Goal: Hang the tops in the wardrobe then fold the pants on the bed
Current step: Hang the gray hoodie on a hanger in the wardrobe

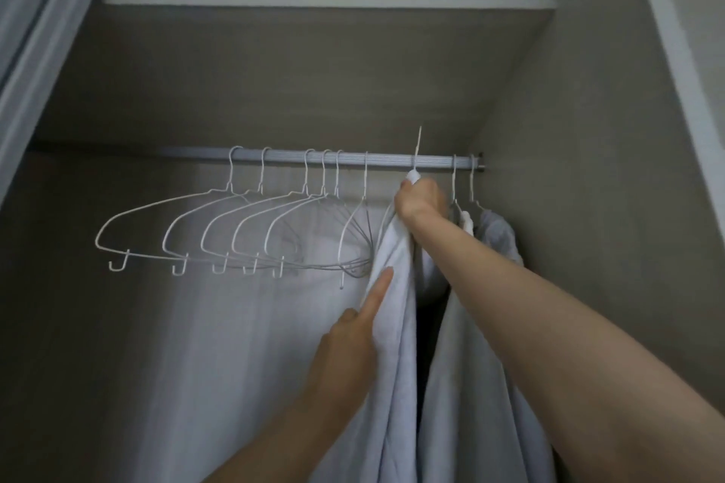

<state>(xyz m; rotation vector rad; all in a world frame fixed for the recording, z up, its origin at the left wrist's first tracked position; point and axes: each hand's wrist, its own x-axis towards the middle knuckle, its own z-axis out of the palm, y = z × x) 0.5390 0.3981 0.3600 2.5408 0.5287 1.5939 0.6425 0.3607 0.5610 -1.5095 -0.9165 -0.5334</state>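
Note:
A pale top [396, 325] hangs from a white wire hanger whose hook [418, 147] stands at the wardrobe rail [196, 154]. My right hand [419, 200] grips the top's neck together with the hanger just below the rail. My left hand [353, 333] touches the top's left side lower down, its forefinger stretched up along the cloth. Two more pale tops [498, 235] hang on hangers at the rail's right end, beside the wardrobe wall.
Several empty white wire hangers [219, 231] hang along the middle of the rail, left of my hands. A shelf [325, 0] runs above the rail. A wardrobe door frame [35, 51] stands at the left, the side wall [588, 129] at the right.

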